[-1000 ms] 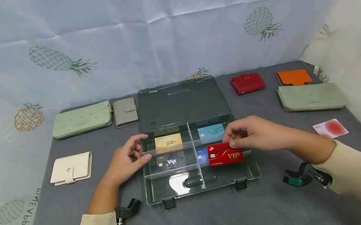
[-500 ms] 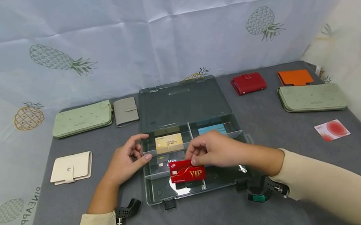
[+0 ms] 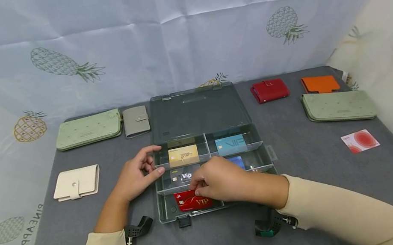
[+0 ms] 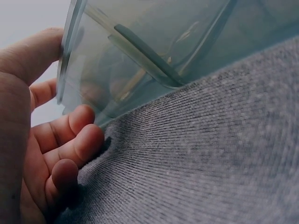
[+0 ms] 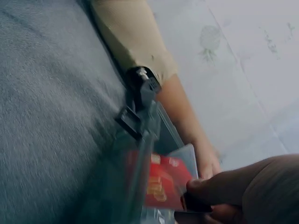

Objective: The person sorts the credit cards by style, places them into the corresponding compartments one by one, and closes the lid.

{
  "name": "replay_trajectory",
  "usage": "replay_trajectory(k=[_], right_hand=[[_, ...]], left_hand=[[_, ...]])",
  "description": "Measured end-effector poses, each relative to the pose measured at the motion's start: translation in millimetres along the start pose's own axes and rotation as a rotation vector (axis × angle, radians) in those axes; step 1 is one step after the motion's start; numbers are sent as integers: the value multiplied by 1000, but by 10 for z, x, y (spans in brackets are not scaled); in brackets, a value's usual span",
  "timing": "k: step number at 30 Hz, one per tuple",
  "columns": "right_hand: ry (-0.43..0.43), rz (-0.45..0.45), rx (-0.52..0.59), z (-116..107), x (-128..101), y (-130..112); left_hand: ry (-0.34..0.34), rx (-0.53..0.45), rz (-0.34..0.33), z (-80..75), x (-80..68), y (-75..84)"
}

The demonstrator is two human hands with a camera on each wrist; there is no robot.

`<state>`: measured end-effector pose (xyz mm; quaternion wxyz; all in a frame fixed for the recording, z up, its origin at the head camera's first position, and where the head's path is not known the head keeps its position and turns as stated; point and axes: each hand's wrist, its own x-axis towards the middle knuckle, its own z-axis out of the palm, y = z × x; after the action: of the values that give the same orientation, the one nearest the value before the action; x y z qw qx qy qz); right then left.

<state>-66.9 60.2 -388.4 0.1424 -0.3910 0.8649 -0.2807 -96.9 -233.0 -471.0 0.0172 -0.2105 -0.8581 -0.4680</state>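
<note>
My right hand (image 3: pixel 215 180) pinches a red VIP card (image 3: pixel 188 202), low in the front left compartment of a transparent grey divided box (image 3: pixel 164 208). In the right wrist view, thumb and fingers hold one end of the red card (image 5: pixel 163 182). My left hand (image 3: pixel 140 171) holds the box's left side, thumb and forefinger over the rim, the other fingers curled outside it. A gold card (image 3: pixel 183 155) and a blue-green VIP card (image 3: pixel 231 145) lie in the back compartments. A black Vip card (image 3: pixel 180 177) lies middle left; a blue card (image 3: pixel 236 162), partly hidden by my right hand, lies middle right.
The box's lid (image 3: pixel 198 111) lies back, open. To the left are a green wallet (image 3: pixel 88 129), a grey card holder (image 3: pixel 136 121) and a cream wallet (image 3: pixel 77 182). At right: a red wallet (image 3: pixel 270 90), orange holder (image 3: pixel 319 84), green wallet (image 3: pixel 338 106) and pink-white card (image 3: pixel 360 141).
My right hand has carried the red card from the middle right compartment leftward and toward me, down into the front left one. My left hand has stayed at the box's side.
</note>
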Motion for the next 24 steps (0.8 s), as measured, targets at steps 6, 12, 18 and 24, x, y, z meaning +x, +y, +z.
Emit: replay_trajectory(k=[6,12,18,24], right_hand=[[25,-126,-225,135,-37,-37],[19,-193,-306,143,-102,7],[-11,-244,-306,105,-149,46],[33,-279,-223,78,-220,90]], left_hand=[[0,9,5,9,-5,-1],[2,1,12,13,-5,-4],[10,10,13,4,-1,-11],[4,21,1,-2,1,-1]])
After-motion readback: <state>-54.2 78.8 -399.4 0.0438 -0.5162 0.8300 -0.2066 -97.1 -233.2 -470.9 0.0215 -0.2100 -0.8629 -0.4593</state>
